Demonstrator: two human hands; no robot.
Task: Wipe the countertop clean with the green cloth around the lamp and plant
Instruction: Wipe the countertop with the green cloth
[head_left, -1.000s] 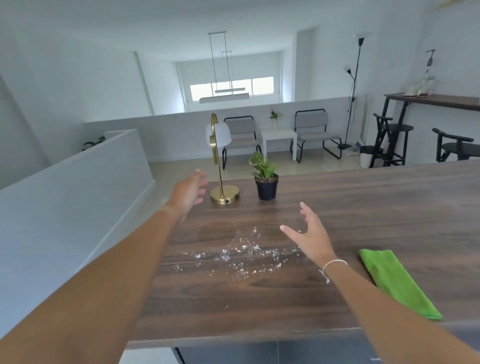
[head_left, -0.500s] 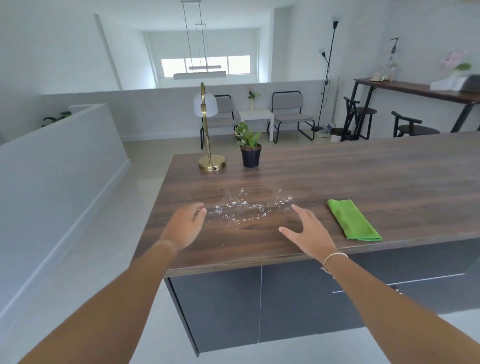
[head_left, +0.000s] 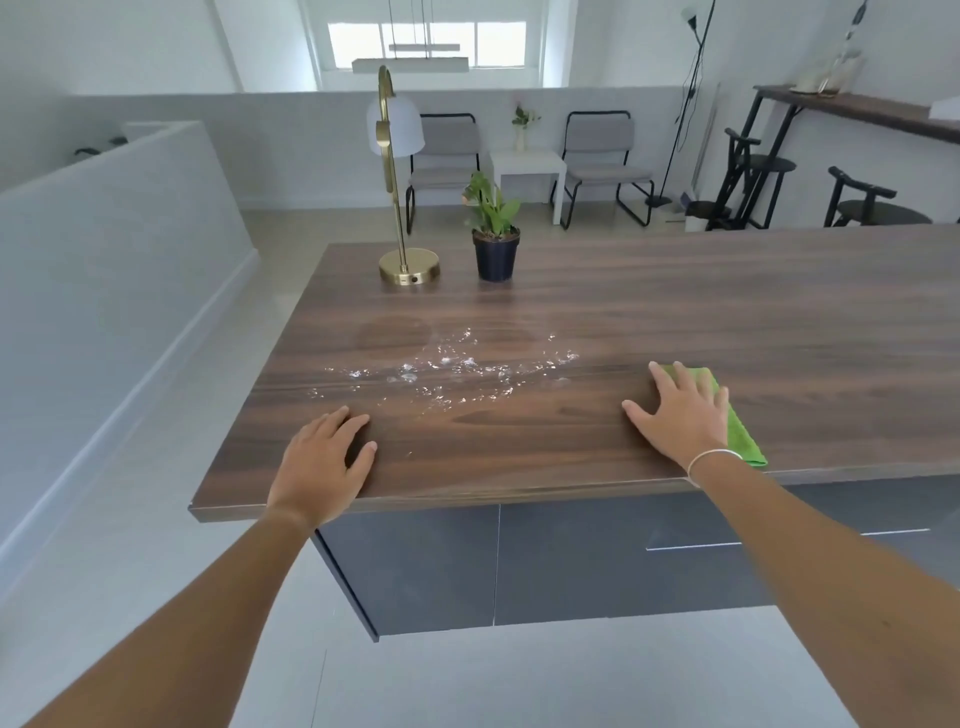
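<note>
2 hands lie flat on 1 counter (head_left: 727, 312): the left hand (head_left: 319, 462) and the right hand (head_left: 680, 415). Under the right hand's fingers lies 1 cloth (head_left: 740, 439), green. Between the 2 hands and a little beyond them is 1 patch of spilled drops (head_left: 447, 366). Farther beyond the left hand stand 1 lamp (head_left: 400, 182) and 1 plant (head_left: 493, 234) in 1 pot. Behind the counter are 2 chairs (head_left: 602, 161), 1 small white table (head_left: 527, 171) between them, 1 floor lamp (head_left: 688, 98) and 2 stools (head_left: 872, 202). The right wrist carries 1 bracelet (head_left: 711, 457).

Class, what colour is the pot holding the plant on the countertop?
Black pot, clearest in the head view.
</note>
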